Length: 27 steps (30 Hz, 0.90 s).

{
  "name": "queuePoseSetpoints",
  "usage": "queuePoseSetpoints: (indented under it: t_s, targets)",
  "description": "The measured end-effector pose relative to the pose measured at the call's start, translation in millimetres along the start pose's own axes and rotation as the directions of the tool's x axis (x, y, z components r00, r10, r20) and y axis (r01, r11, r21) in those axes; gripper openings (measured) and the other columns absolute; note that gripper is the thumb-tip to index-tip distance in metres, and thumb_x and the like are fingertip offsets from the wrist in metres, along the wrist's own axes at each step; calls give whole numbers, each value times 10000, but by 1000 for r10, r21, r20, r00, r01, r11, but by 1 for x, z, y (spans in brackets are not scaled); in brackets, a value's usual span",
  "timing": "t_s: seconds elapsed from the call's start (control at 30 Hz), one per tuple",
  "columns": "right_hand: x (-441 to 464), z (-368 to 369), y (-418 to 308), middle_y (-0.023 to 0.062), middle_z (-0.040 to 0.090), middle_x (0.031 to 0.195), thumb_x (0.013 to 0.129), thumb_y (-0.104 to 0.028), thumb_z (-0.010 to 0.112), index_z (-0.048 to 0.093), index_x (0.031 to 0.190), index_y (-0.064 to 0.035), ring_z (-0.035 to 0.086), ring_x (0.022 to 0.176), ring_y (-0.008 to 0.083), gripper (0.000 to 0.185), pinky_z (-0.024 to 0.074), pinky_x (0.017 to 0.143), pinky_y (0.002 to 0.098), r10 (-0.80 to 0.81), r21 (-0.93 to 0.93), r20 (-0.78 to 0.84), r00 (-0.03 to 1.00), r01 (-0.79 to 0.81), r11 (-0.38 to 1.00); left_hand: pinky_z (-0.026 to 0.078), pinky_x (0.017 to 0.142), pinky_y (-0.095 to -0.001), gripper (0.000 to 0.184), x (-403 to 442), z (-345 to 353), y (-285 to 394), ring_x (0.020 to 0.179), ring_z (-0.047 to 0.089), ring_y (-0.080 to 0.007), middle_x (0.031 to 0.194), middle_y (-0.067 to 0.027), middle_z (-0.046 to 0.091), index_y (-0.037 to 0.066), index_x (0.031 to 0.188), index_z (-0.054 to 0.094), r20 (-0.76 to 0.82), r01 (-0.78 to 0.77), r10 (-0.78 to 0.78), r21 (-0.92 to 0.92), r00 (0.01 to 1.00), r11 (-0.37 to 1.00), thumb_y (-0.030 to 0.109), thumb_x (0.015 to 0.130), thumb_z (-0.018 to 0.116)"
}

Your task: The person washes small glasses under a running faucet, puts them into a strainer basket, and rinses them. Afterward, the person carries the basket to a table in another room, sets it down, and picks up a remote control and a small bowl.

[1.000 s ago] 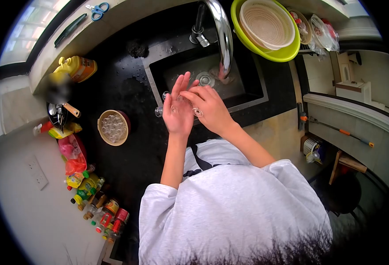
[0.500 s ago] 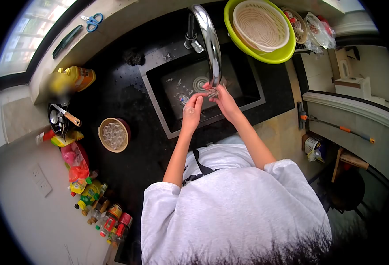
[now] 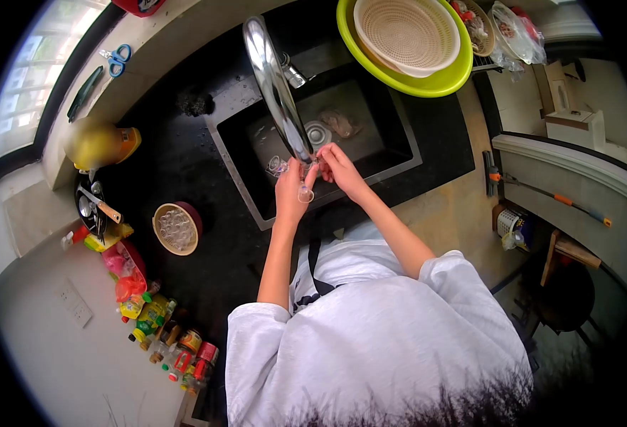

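Both hands meet over the near side of the black sink (image 3: pixel 391 171), just under the mouth of the chrome faucet (image 3: pixel 274 85). My left hand (image 3: pixel 290 196) is closed round a small clear cup (image 3: pixel 306 194), whose round rim shows by the palm. Close beside it, my right hand (image 3: pixel 340 172) has its fingers bent and pinched together. A glint of something clear shows between the two hands, too small to make out. More clear pieces (image 3: pixel 276 166) lie in the sink left of my left hand. A pale, crumpled-looking thing (image 3: pixel 338 123) lies by the drain.
On the counter to the left stands a beige basket (image 3: pixel 158 229) with several small clear cups (image 3: pixel 177 228). Beige strainers (image 3: pixel 407 35) sit in a green basin (image 3: pixel 459 75) behind the sink. Bottles (image 3: pixel 153 313) line the left wall. Scissors (image 3: pixel 117 60) lie on the sill.
The view has shifted a little. Both hands have drawn slightly nearer to me and closer together. The pale thing by the drain now shows plainly, where my right hand was before.
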State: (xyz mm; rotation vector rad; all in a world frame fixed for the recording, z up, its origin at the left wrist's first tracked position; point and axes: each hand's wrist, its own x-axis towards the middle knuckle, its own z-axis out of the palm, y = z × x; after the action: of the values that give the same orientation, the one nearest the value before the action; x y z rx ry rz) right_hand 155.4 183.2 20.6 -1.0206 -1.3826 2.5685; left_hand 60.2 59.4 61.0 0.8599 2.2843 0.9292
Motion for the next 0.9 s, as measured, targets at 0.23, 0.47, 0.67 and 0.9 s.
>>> queuePoseSetpoints:
  t_s: [0.23, 0.47, 0.67, 0.9]
  targets:
    - [15, 11, 9, -27, 494, 742, 1044, -212, 416, 526, 1110, -102, 419, 595, 61, 169, 328, 525, 209, 42, 343, 56, 998, -59, 937, 460, 699, -231, 220, 23, 3, 28, 758, 556, -80, 882, -16, 632, -4, 1121, 606, 121, 172, -123, -666, 985, 725, 112, 939, 651]
    - [54, -16, -74, 95, 579, 715, 1013, -192, 467, 451, 1305, -55, 587, 638, 176, 323, 478, 609, 334, -464, -582, 25, 886, 390, 713, 407, 614, -226, 158, 26, 16, 11, 693, 456, -67, 810, 0, 540, 14, 1038, 585, -41, 114, -133, -318, 990, 941, 102, 932, 664]
    - [117, -3, -108, 118, 592, 740, 1024, -265, 493, 478, 1185, -27, 616, 637, 233, 288, 482, 609, 361, -550, -515, 165, 819, 547, 660, 439, 718, -214, 151, 23, 14, 31, 762, 509, -71, 901, -5, 591, 29, 1043, 587, -296, 46, -176, -399, 939, 916, 133, 957, 654]
    - [112, -3, -95, 245, 614, 913, 1030, -268, 466, 465, 1038, -7, 591, 865, 454, 261, 460, 738, 478, -632, -575, 103, 768, 564, 593, 406, 682, -202, 169, 14, 32, 22, 739, 485, -53, 859, 23, 570, 17, 1061, 599, -333, 88, -247, -427, 910, 900, 132, 952, 659]
